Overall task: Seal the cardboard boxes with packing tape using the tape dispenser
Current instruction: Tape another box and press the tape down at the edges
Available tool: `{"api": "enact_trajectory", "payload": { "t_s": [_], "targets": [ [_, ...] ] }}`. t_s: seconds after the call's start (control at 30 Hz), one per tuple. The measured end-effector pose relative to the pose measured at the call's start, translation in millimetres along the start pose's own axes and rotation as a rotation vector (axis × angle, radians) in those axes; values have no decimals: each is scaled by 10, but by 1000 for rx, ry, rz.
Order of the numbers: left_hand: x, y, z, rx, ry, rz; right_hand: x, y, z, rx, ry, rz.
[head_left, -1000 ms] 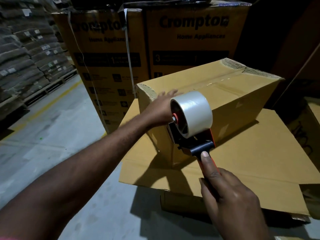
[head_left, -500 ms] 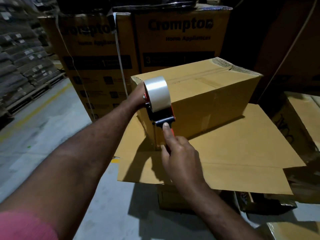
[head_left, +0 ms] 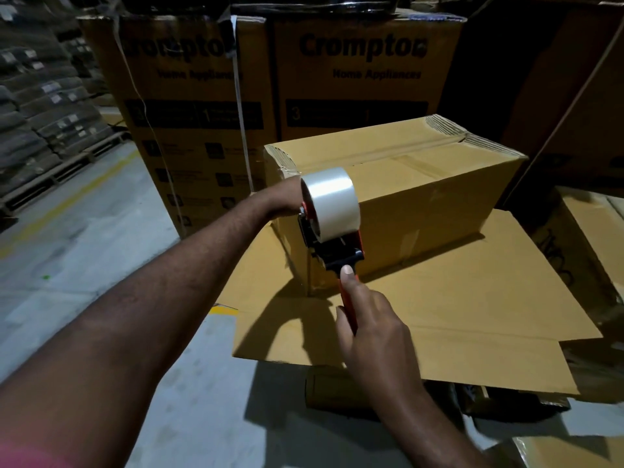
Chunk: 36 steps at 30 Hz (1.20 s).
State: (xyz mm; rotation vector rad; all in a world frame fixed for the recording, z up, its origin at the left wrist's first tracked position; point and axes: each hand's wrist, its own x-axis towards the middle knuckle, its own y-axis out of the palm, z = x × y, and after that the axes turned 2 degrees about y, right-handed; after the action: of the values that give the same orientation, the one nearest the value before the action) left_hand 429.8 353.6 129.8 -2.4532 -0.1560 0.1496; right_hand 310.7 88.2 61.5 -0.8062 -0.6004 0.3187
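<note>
A plain brown cardboard box (head_left: 422,197) lies on a flat cardboard sheet (head_left: 472,298). My right hand (head_left: 374,329) grips the orange handle of a tape dispenser (head_left: 334,231), thumb along the black neck. The dispenser carries a roll of clear tape (head_left: 332,201) and sits against the box's near left end. My left hand (head_left: 287,199) reaches to the box's left end at its top corner; its fingers are hidden behind the tape roll.
Two tall printed cartons (head_left: 354,79) stand right behind the box. Stacked sacks on pallets (head_left: 44,130) line the far left. More cardboard boxes (head_left: 587,238) lie to the right. Concrete floor (head_left: 84,248) stretches out on the left.
The dispenser went from off the box's corner to its left end, then slid lower down that end. My left hand left the box top and now sits behind the roll.
</note>
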Motion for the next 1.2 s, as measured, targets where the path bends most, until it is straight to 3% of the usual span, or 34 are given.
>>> {"api": "enact_trajectory", "payload": {
  "t_s": [0.13, 0.3, 0.4, 0.53, 0.8, 1.2],
  "targets": [
    [74, 82, 64, 236, 40, -56, -106, -20, -60, 15, 36, -9],
    [113, 50, 65, 481, 230, 30, -284, 54, -148, 61, 80, 56],
    [82, 61, 37, 506, 263, 21, -252, 112, -170, 73, 94, 66],
    [24, 75, 42, 720, 289, 125, -146, 191, -167, 39, 82, 76],
    [43, 57, 82, 817, 300, 153, -83, 467, -199, 30, 76, 33],
    [31, 119, 162, 787, 333, 23, -15, 666, 18, 336, 283, -29]
  ]
}}
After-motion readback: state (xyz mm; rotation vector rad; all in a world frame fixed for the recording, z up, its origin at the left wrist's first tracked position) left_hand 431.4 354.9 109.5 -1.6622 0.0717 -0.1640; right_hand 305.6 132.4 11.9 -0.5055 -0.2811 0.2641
